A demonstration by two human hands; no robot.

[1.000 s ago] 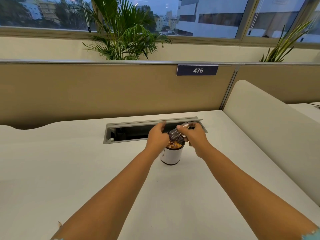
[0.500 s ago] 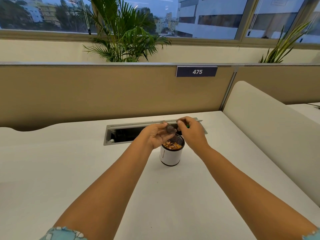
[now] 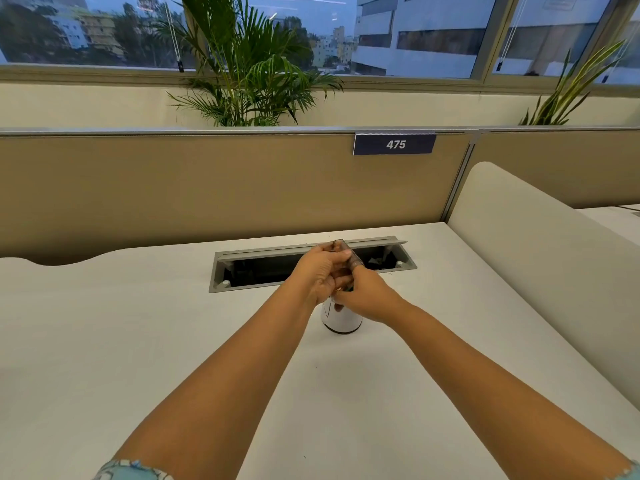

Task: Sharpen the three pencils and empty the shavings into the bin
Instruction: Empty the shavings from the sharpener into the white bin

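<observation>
The tabletop (image 3: 138,341) is plain off-white, and the small bin (image 3: 341,318) on it is white with a dark base rim. The sharpener case (image 3: 346,252) is smoky translucent grey, with a bit of green (image 3: 348,289) showing between the hands. The cable tray (image 3: 242,271) is grey with a black inside, the partition (image 3: 173,188) tan, its label (image 3: 394,144) navy with white "475", and the sleeve cuff (image 3: 131,471) light blue with white specks.

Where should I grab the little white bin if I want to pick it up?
Hold the white bin around its round side wall, low down, coming from the near side. It stands upright on the desk, and both the left hand and the right hand crowd its top, so only the lower wall shows free.
</observation>
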